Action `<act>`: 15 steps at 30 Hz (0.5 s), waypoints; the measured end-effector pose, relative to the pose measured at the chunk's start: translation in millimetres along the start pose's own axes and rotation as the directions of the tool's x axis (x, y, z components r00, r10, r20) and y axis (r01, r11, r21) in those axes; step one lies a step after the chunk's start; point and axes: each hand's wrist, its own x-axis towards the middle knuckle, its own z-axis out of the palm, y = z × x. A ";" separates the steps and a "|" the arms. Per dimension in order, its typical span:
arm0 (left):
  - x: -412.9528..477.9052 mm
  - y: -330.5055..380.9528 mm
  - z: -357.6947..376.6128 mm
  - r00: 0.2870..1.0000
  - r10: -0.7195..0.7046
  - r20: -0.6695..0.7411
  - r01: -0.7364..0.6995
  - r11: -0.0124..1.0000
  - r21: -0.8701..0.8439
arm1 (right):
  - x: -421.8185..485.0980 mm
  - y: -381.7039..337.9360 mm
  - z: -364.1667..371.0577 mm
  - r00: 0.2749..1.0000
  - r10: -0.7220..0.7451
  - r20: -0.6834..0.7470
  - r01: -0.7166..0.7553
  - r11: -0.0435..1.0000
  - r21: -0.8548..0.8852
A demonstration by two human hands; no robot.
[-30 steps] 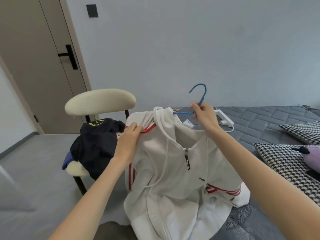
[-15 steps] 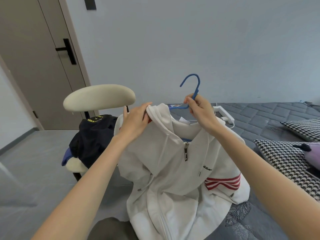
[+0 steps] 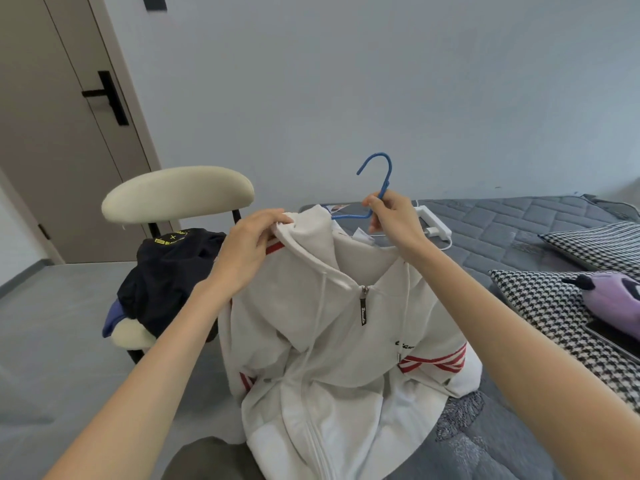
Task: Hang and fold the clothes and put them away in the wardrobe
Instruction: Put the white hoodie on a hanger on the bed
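A white zip-up hoodie (image 3: 339, 341) with red stripes hangs in front of me, its lower part bunched on the bed corner. A blue hanger (image 3: 379, 183) sits inside its neck, hook pointing up. My right hand (image 3: 394, 220) grips the hanger just below the hook. My left hand (image 3: 252, 244) pinches the hoodie's left shoulder and hood edge, pulling it over the hanger's arm, most of which is hidden under the fabric.
A cream chair (image 3: 176, 195) at the left carries a dark navy garment (image 3: 169, 271) and a bluish one beneath it. The grey quilted bed (image 3: 502, 230) holds a white power strip (image 3: 433, 223), checked pillows (image 3: 561, 313) and a purple plush (image 3: 609, 299). A door (image 3: 59, 133) stands behind the chair.
My left hand has moved up and right along the hoodie's shoulder toward the hood. The hoodie now sits higher on the hanger, which my right hand has lifted a little.
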 end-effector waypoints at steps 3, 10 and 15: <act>9.3 2.7 -4.1 0.999 -0.044 0.028 0.036 0.971 0.237 | -3.9 1.0 3.9 0.994 -0.052 0.101 0.049 0.998 0.026; 26.8 32.7 31.1 0.960 -0.060 0.273 -0.058 0.913 0.403 | -14.2 -11.6 12.6 0.904 -0.217 0.370 0.209 0.976 0.061; 11.4 22.7 41.3 0.984 -0.058 0.170 -0.027 0.886 0.463 | -8.7 -7.0 -5.8 0.906 -0.038 0.421 0.100 0.987 -0.128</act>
